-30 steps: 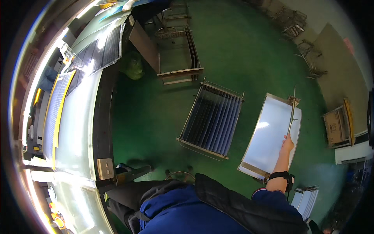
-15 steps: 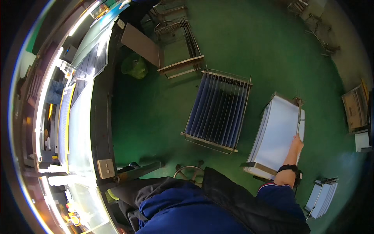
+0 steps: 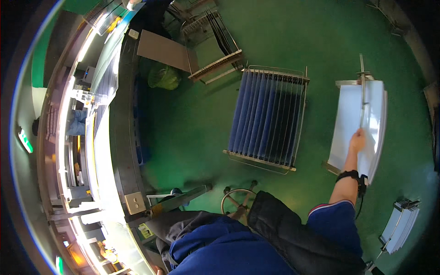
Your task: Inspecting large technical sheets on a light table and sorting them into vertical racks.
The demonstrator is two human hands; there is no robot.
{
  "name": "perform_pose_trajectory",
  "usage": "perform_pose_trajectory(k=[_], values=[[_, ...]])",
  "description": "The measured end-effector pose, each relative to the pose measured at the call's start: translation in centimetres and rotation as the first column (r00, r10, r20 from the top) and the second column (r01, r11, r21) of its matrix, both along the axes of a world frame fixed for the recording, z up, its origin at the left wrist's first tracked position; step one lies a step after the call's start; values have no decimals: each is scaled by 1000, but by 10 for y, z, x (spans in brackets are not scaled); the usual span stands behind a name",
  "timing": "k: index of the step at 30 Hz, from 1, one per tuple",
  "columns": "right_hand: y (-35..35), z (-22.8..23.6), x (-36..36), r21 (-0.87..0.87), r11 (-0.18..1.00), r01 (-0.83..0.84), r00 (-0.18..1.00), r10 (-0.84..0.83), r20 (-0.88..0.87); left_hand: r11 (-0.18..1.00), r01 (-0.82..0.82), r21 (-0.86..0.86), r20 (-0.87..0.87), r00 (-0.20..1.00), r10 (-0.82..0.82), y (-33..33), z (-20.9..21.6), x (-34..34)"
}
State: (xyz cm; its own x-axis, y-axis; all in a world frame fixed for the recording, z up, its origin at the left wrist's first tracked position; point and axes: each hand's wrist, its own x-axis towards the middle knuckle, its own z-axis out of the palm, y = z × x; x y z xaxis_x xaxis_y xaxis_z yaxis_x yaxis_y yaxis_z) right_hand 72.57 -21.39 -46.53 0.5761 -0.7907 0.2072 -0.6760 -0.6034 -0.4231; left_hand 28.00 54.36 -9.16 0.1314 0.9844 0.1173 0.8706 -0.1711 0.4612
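My right hand (image 3: 357, 141) is stretched out to the right, its fingers closed around the metal rod (image 3: 363, 107) of a rack. White sheets (image 3: 344, 121) stand stacked in this rack, and the rod runs along over them. A black band with a small device circles my right wrist. Of my left hand (image 3: 159, 270) only a bit of skin shows at the lower edge, beside the workbench; its fingers are hidden.
A wire rack with blue panels (image 3: 266, 117) stands mid-floor. Beyond it is another rack (image 3: 215, 66) with a brown board (image 3: 162, 50) and a green bag (image 3: 164, 78). A brightly lit workbench (image 3: 123, 160) runs along the left. A stool base (image 3: 238, 201) is near me. More white sheets (image 3: 399, 229) stand lower right.
The rack of white sheets has swung more upright and shifted right and away, with my right hand still on its rod. The whole view has turned slightly.
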Motion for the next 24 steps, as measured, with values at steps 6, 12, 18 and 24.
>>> perform_pose_trajectory(k=[6,12,18,24], values=[[83,-95,20,82,983,-163,977,173,-125,999,-37,20,-54,998,38,-4,12,-10],[123,-90,30,248,966,-76,981,116,-153,997,-70,10,-83,994,71,-4,18,-17],[273,6,47,117,910,-398,858,324,400,993,-115,-11,-100,989,113,-8,22,-30],[527,39,7,646,105,-756,268,950,159,986,-163,-36,-111,981,159,-5,25,-46]])
